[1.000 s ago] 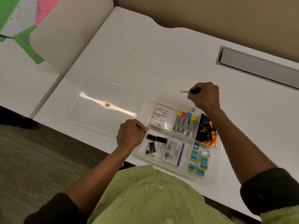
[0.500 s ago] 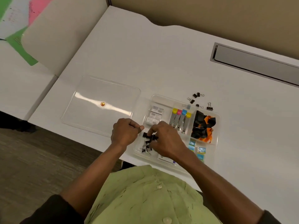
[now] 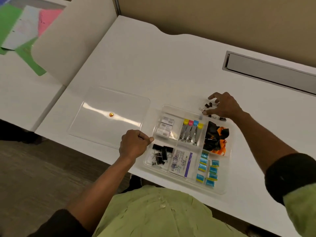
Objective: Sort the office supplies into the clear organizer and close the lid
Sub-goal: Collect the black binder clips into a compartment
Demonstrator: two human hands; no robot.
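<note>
From your head camera, the clear organizer (image 3: 227, 190) sits open at the near edge of the white desk (image 3: 153, 65). Its lid (image 3: 95, 127) lies flat on the desk at the organizer's 9 o'clock, just beside it, with a small orange dot (image 3: 111, 114) near its middle.

Your left hand (image 3: 134, 144) is curled into a fist at the organizer's 9 o'clock rim. The thumb tip is right at the edge, but you cannot tell whether it pinches the plastic or only rests against it.

Your right hand (image 3: 225, 106) hovers at the organizer's 1 o'clock, just past the far rim. Its fingers are spread and arched over the loose small binder clips (image 3: 207, 105) on the desk, and it grips nothing.

Inside the organizer:
- 7 o'clock compartment: larger black binder clips (image 3: 162, 153).
- 10 o'clock: white staple boxes (image 3: 165, 128).
- 12 o'clock: four metal tools with coloured caps (image 3: 190, 132).
- 2 o'clock: a black and orange bundle (image 3: 216, 139).
- 6 o'clock: a printed card (image 3: 182, 163).
- 5 o'clock: blue packets (image 3: 207, 170).

A grey recessed slot (image 3: 273, 71) runs along the desk at the far right.
</note>
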